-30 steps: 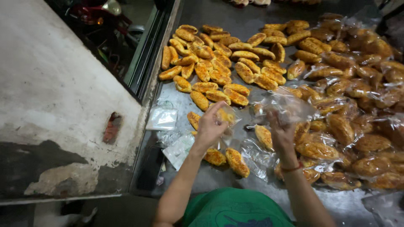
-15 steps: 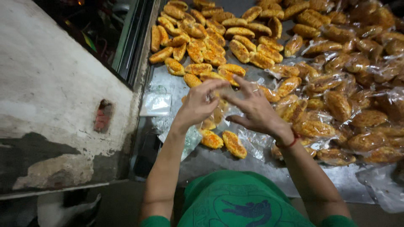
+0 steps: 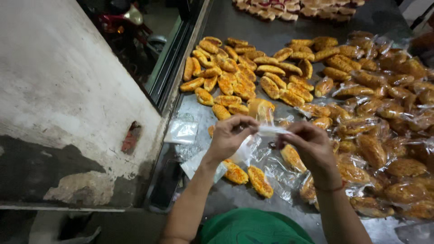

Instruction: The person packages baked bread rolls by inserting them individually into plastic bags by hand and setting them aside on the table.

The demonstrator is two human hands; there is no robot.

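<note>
Bagged pastry: an oblong golden pastry [image 3: 261,110] sits in a clear plastic bag [image 3: 271,130], held up between the two hands, just above the fingertips and a little nearer the left one.
Left hand: the left hand [image 3: 229,135] is curled, thumb and fingers pinched on the bag's left edge; the pastry stands just above its knuckles.
Right hand: the right hand [image 3: 309,145] is also pinched closed on the bag's right edge, fingers bent, with a thin red cord round the wrist.
Bag material: thin, glossy, crinkled film, see-through, stretched flat between the two grips.
Pastry texture: browned, ridged crust, elongated oval shape, orange-yellow sheen.
Beyond the hands: a loose heap of unwrapped pastries [image 3: 244,74] of the same kind lies on the dark metal table [image 3: 253,22].
Right of the right hand: a pile of wrapped pastries [image 3: 384,117], each in shiny film, touching one another.
Under the hands: two bare pastries [image 3: 248,175] lie side by side, close to the left forearm, amid empty clear bags [image 3: 183,132] to the left.
Left of the left hand: a rough, chipped white wall [image 3: 58,99].
</note>
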